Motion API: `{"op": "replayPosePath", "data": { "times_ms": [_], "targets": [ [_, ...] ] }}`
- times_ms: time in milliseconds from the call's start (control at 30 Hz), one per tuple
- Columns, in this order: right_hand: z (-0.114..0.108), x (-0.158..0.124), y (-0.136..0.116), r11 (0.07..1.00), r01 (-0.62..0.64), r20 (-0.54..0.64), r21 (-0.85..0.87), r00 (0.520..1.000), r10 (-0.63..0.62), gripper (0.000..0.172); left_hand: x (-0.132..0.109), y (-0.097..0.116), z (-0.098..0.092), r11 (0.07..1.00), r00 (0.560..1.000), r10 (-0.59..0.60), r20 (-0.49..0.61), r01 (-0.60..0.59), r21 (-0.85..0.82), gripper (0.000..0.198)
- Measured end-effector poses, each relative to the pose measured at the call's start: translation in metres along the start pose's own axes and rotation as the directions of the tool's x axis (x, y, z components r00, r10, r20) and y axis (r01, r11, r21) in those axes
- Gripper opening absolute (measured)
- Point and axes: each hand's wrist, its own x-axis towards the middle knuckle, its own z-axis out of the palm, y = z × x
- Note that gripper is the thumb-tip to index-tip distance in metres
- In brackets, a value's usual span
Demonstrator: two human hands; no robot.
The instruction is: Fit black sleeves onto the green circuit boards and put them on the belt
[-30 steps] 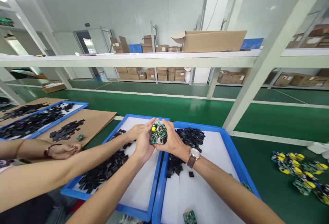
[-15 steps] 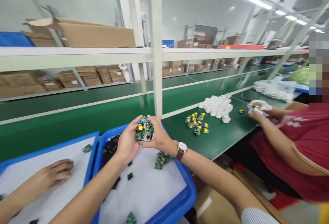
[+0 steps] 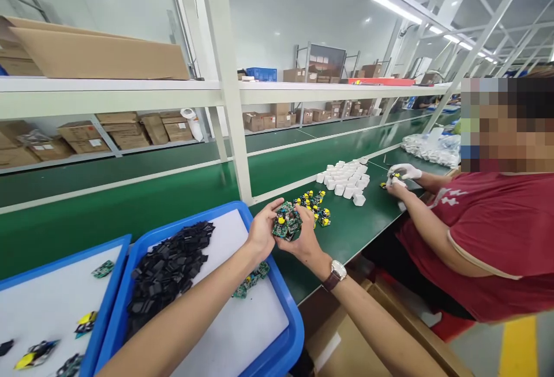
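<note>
A bunch of green circuit boards (image 3: 286,221) with a yellow part is cupped between both hands, above the right rim of the blue tray (image 3: 294,331). My left hand (image 3: 262,230) holds its left side, and my right hand (image 3: 306,237), with a watch on the wrist, grips its right side. Just beyond them, boards with yellow parts (image 3: 324,218) lie on the green table (image 3: 346,244). Inside the tray are a heap of black pieces (image 3: 173,267) and more green boards (image 3: 255,277), partly hidden by my left forearm.
White cube-shaped pieces (image 3: 344,178) lie farther along the table. A person in a red shirt (image 3: 489,238) works at the right. Another blue-rimmed tray (image 3: 123,250) holds scattered boards at the left. A shelf post (image 3: 229,88) rises behind the tray.
Both my hands have carried the boards rightward, from over the tray toward the table boards. The view has turned right. Another person's hand at the left has gone out of view.
</note>
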Motion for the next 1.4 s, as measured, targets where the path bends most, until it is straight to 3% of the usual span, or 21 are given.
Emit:
{"op": "replayPosePath", "data": {
  "times_ms": [267,400,533,733,967,1100,1167,1333,1400],
  "targets": [
    [-0.004,0.004,-0.023,0.999,-0.009,0.096,0.045,0.995,0.004,0.105,-0.015,0.008,-0.011,1.000,0.998,0.000,-0.057,0.000,-0.003,0.051],
    [0.003,0.013,-0.054,0.988,0.008,0.179,0.152,0.983,-0.036,0.107,-0.047,0.030,-0.028,0.998,0.993,0.054,-0.101,-0.058,-0.038,0.044],
    [0.019,0.028,-0.093,0.952,0.113,0.211,0.285,0.961,-0.177,0.110,-0.088,0.057,-0.051,0.979,0.970,0.168,-0.174,-0.184,-0.082,0.046],
    [0.053,0.037,-0.154,0.847,0.257,0.226,0.465,0.891,-0.395,0.107,-0.151,0.087,-0.088,0.920,0.902,0.325,-0.284,-0.371,-0.126,0.053],
    [0.089,0.031,-0.222,0.757,0.230,0.304,0.611,0.815,-0.493,0.105,-0.212,0.111,-0.130,0.843,0.803,0.418,-0.425,-0.518,-0.149,0.050],
    [0.106,0.022,-0.255,0.721,0.155,0.350,0.675,0.793,-0.498,0.107,-0.243,0.112,-0.152,0.790,0.725,0.451,-0.521,-0.595,-0.145,0.051],
    [0.112,0.017,-0.269,0.705,0.084,0.433,0.704,0.736,-0.520,0.102,-0.257,0.105,-0.164,0.765,0.671,0.447,-0.591,-0.630,-0.136,0.052],
    [0.121,0.000,-0.296,0.672,-0.078,0.624,0.736,0.461,-0.631,0.091,-0.290,0.076,-0.188,0.732,0.559,0.369,-0.743,-0.667,-0.138,0.055],
    [0.124,-0.008,-0.305,0.662,-0.113,0.646,0.741,0.389,-0.656,0.090,-0.300,0.068,-0.195,0.722,0.525,0.341,-0.780,-0.678,-0.141,0.057]
  ]
}}
